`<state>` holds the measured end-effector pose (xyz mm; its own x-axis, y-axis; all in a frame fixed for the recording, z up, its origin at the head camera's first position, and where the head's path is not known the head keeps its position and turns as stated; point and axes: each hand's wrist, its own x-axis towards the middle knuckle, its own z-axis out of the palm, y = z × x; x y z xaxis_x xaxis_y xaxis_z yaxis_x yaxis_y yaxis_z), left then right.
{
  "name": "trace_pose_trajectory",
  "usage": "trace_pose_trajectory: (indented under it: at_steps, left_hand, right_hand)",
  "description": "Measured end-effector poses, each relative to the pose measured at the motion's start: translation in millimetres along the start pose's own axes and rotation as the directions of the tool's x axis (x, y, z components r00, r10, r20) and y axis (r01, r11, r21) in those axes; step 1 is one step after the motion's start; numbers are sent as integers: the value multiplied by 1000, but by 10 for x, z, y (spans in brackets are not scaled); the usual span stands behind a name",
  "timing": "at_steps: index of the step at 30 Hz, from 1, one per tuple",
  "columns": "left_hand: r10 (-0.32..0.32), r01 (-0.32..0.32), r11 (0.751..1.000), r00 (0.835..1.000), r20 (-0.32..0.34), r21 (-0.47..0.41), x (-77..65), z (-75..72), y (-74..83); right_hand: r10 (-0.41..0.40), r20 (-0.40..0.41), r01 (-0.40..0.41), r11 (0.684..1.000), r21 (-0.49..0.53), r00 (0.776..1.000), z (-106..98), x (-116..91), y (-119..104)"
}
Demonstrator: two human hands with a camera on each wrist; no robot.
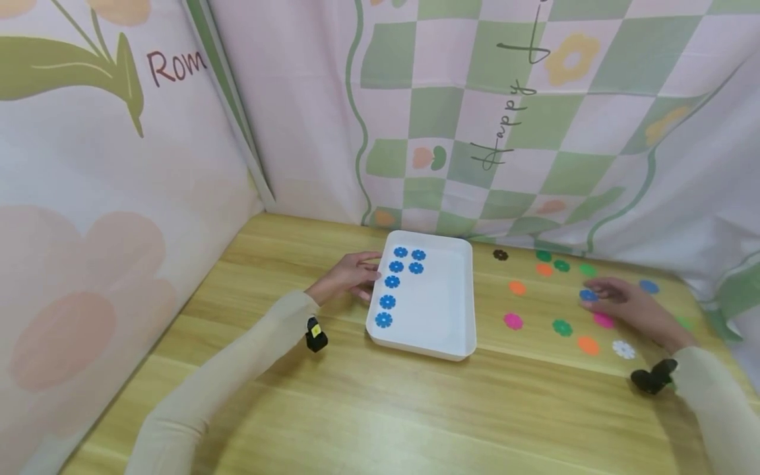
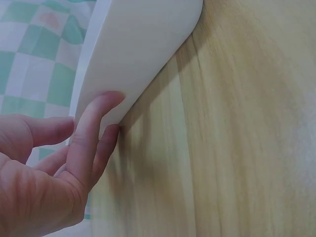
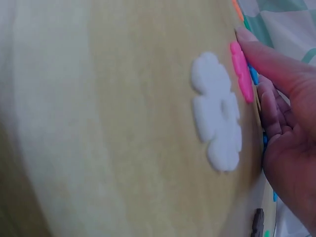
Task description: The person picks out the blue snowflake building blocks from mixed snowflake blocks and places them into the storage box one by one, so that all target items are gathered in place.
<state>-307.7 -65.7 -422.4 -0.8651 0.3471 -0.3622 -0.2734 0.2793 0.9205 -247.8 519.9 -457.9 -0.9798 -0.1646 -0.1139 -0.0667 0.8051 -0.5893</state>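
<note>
A white tray (image 1: 436, 297) rests on the table and holds several blue flower-shaped discs (image 1: 392, 282) along its left side, in one long column and a short second one. My left hand (image 1: 350, 276) lies at the tray's left wall; the left wrist view shows the bent fingers (image 2: 86, 133) against its outer side and the thumb near the rim. At the far right, my right hand (image 1: 632, 307) reaches over a blue flower disc (image 1: 588, 295), which shows between thumb and fingertips. Below that hand are a pink disc (image 1: 603, 320) and a white flower disc (image 3: 217, 113).
Loose flower discs lie right of the tray: orange (image 1: 517, 287), green (image 1: 561, 328), pink (image 1: 513, 321), dark brown (image 1: 501, 254) and another blue one (image 1: 649, 286). A checked curtain (image 1: 439, 112) hangs behind the wooden table (image 1: 332, 409). A printed cloth (image 1: 107, 231) borders the left side.
</note>
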Motion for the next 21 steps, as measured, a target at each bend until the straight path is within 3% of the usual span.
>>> trace_pose_trajectory:
  at_steps: [10, 21]
  left_hand:
    - [31, -31, 1000, 999, 25, -5, -34, -9, -10]
    - [6, -6, 1000, 1000, 5, 10, -2, 6, -6]
  right_hand:
    - [-42, -64, 41, 999, -15, 997, 29, 11, 15]
    - [-27, -44, 25, 999, -45, 999, -27, 12, -150]
